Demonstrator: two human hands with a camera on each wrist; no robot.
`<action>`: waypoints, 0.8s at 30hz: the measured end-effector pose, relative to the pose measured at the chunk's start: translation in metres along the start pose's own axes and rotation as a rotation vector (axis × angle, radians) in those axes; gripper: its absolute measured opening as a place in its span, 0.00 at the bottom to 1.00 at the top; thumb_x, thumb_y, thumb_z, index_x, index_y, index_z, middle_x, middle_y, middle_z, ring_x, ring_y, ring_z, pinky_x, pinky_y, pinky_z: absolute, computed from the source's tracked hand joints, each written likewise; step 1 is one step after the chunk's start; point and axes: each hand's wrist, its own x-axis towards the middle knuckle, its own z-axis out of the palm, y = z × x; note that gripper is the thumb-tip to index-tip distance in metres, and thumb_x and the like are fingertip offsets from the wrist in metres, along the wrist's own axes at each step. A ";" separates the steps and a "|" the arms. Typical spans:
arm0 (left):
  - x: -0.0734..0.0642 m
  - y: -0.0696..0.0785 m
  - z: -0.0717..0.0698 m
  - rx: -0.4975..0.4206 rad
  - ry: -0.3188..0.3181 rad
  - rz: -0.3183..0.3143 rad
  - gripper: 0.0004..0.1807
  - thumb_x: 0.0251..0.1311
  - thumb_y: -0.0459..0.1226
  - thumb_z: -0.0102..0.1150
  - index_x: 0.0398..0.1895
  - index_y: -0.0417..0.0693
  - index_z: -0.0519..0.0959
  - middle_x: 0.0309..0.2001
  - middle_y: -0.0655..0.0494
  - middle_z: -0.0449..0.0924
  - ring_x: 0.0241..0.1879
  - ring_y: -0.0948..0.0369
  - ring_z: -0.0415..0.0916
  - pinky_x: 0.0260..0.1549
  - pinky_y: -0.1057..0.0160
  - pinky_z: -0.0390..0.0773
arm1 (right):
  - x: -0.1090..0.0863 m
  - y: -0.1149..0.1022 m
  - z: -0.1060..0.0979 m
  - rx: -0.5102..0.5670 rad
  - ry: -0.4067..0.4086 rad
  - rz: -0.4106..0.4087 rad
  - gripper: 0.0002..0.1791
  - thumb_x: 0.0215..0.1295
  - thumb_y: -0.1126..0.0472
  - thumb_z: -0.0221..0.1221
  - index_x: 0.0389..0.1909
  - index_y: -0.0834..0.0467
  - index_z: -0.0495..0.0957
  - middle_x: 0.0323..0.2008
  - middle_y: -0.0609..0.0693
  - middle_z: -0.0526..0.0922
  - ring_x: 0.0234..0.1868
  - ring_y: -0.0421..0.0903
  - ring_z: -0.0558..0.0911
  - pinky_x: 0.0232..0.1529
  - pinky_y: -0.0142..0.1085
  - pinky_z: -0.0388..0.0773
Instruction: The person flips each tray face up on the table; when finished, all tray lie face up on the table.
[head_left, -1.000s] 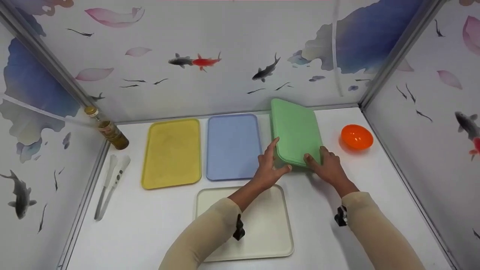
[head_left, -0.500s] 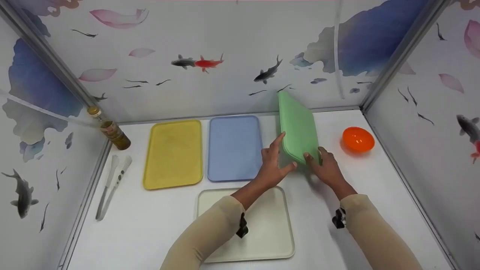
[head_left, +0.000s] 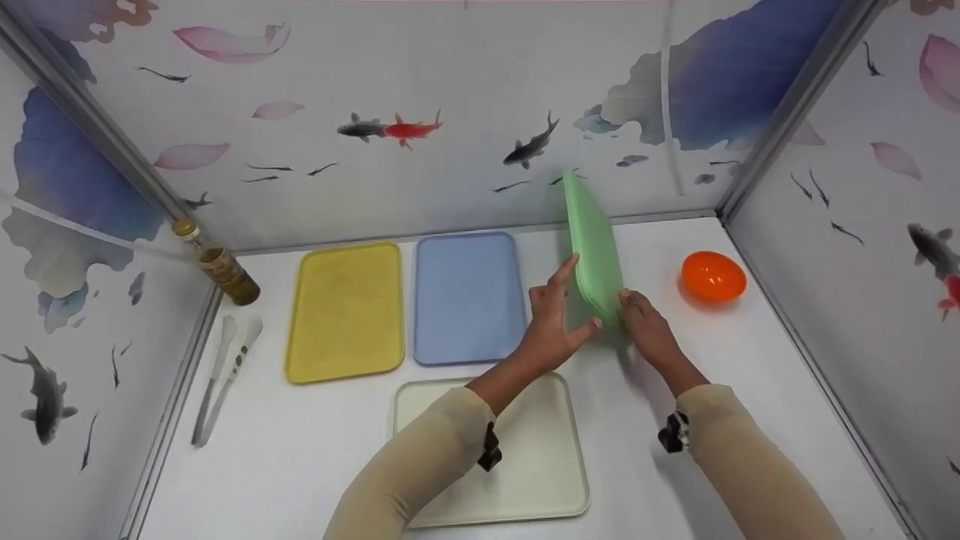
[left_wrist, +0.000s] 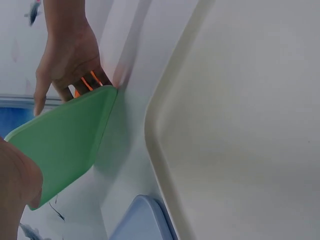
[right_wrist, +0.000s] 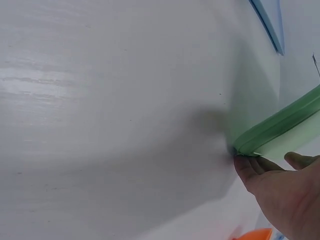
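Observation:
A green tray [head_left: 594, 251] is tilted up steeply, almost on edge, its rim looking doubled. In the head view my left hand [head_left: 551, 322] is at its near left side, index finger straight against the raised edge and thumb spread near the closest corner; its other fingers are partly hidden. My right hand [head_left: 651, 334] holds the low right edge near the table. From the right wrist view, the fingers of the right hand [right_wrist: 282, 187] meet the bottom edge of the green tray [right_wrist: 280, 122], with the thumb on its other side.
A blue tray [head_left: 469, 300] and a yellow tray [head_left: 345, 311] lie to the left. Below my left arm is a cream tray [head_left: 536, 465]. An orange bowl [head_left: 712, 277] stands right. Tongs [head_left: 225, 382] and an oil bottle [head_left: 225, 270] are far left, near the walls.
The green tray has tipped from slanted to nearly upright, its left edge rising and swinging right. My left hand has shifted right with it; my right hand stays near the low edge.

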 end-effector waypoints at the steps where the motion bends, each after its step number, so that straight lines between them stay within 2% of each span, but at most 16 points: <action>1: 0.001 0.001 0.001 0.002 0.002 0.014 0.54 0.72 0.47 0.68 0.92 0.63 0.46 0.90 0.57 0.52 0.67 0.46 0.61 0.61 0.52 0.72 | 0.000 -0.001 0.000 0.002 -0.006 0.002 0.54 0.84 0.23 0.26 0.91 0.61 0.44 0.90 0.65 0.47 0.90 0.69 0.47 0.88 0.65 0.44; 7: 0.005 0.005 0.003 0.008 -0.001 0.065 0.53 0.73 0.45 0.67 0.92 0.59 0.45 0.91 0.59 0.49 0.66 0.53 0.56 0.59 0.55 0.66 | 0.003 -0.009 0.001 0.005 -0.037 -0.007 0.55 0.84 0.24 0.24 0.90 0.66 0.43 0.90 0.66 0.46 0.90 0.68 0.46 0.88 0.64 0.44; 13: 0.009 0.010 0.004 0.034 -0.002 0.096 0.52 0.72 0.43 0.66 0.92 0.59 0.46 0.91 0.61 0.49 0.63 0.56 0.55 0.58 0.56 0.64 | 0.003 -0.012 0.004 0.035 -0.062 0.005 0.55 0.84 0.24 0.25 0.90 0.65 0.42 0.90 0.66 0.46 0.90 0.67 0.48 0.88 0.64 0.47; 16: 0.011 0.012 0.005 0.042 -0.009 0.115 0.52 0.73 0.44 0.66 0.92 0.58 0.45 0.91 0.60 0.49 0.63 0.55 0.55 0.58 0.56 0.63 | 0.003 -0.012 0.006 0.064 -0.056 -0.010 0.55 0.84 0.24 0.25 0.90 0.65 0.45 0.88 0.67 0.54 0.87 0.67 0.57 0.86 0.64 0.56; 20: 0.012 0.015 0.006 0.052 -0.016 0.122 0.53 0.74 0.43 0.67 0.92 0.58 0.44 0.91 0.58 0.49 0.62 0.55 0.54 0.58 0.56 0.63 | 0.003 -0.012 0.010 0.106 -0.050 -0.023 0.54 0.85 0.25 0.25 0.87 0.66 0.51 0.79 0.70 0.66 0.75 0.63 0.70 0.76 0.58 0.69; 24: 0.013 0.018 0.007 0.057 -0.022 0.119 0.54 0.74 0.40 0.69 0.92 0.58 0.43 0.91 0.56 0.48 0.61 0.55 0.54 0.57 0.57 0.64 | 0.003 -0.013 0.012 0.133 -0.056 -0.026 0.54 0.84 0.25 0.24 0.88 0.67 0.50 0.78 0.71 0.68 0.73 0.63 0.73 0.73 0.55 0.70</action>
